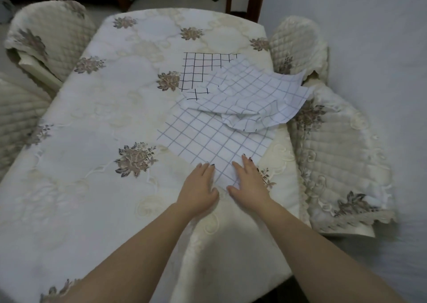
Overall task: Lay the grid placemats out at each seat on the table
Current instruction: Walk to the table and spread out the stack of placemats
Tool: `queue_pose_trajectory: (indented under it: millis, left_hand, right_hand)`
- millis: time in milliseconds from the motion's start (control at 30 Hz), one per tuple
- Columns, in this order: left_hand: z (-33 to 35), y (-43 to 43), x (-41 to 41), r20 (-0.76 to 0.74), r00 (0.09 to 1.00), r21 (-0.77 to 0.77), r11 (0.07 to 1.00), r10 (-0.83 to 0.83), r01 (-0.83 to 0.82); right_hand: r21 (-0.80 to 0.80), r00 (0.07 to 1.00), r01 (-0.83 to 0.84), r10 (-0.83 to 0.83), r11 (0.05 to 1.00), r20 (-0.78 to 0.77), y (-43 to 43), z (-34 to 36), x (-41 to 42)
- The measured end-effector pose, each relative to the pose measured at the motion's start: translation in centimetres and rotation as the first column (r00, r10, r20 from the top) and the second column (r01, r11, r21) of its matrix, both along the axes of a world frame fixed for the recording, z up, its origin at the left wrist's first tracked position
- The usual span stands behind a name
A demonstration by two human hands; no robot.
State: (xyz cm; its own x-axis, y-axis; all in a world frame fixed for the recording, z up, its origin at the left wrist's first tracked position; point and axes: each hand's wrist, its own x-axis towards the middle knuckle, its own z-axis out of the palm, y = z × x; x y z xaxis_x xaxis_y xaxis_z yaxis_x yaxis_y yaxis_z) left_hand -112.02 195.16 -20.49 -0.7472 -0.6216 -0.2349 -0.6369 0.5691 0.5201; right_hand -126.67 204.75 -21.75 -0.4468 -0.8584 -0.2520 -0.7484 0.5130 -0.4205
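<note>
My left hand [199, 183] and right hand [248, 179] lie flat, fingers spread, gripping nothing. Both press the near corner of the grid placemat [217, 138]; crumpled placemats [254, 94] lie beyond.

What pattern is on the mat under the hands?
The mat is white with a grey grid of squares, seen in the head view.

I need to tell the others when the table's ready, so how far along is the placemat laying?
Early on. Nothing looks finished: the grid placemats lie overlapped in a rumpled pile by the table's right edge. In hand: the left hand and right hand press flat on the nearest placemat's near corner, apparently smoothing it. Left: separate the pile and lay one before each quilted chair.
</note>
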Motion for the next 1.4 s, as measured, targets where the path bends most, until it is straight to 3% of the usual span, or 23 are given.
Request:
queue_pose_trajectory:
  millis: [100, 233, 667, 1067, 1400]
  left_hand:
    - [-1.6, 0.8, -1.2, 0.167, 0.982, -0.126, 0.987, -0.082, 0.104]
    - [-2.7, 1.8, -1.9, 0.245, 0.965, -0.175, 0.974, -0.097, 0.142]
    - [-2.2, 1.8, 0.1, 0.298, 0.954, -0.216, 0.971, -0.038, 0.106]
    - [-0.8, 0.5, 7.9, 0.326, 0.92, -0.284, 0.951, 0.216, -0.123]
    - [-0.3, -0.1, 17.3, 0.425, 0.769, -0.311, 0.875, 0.478, -0.372]
  right_hand:
    - [0.065, 0.996, -0.033, 0.038, 0.997, -0.075, 0.0, -0.6, 0.1]
    - [0.144, 0.997, -0.024, 0.035, 0.989, -0.075, 0.3, -1.2, 0.3]
    - [0.212, 0.987, -0.103, 0.126, 0.972, -0.096, 0.3, -0.8, 2.5]
    - [0.159, 0.932, -0.348, 0.359, 0.924, -0.046, -2.3, 0.0, 10.2]
    - [0.121, 0.763, -0.637, 0.645, 0.761, -0.036, -5.2, 0.2, 18.7]
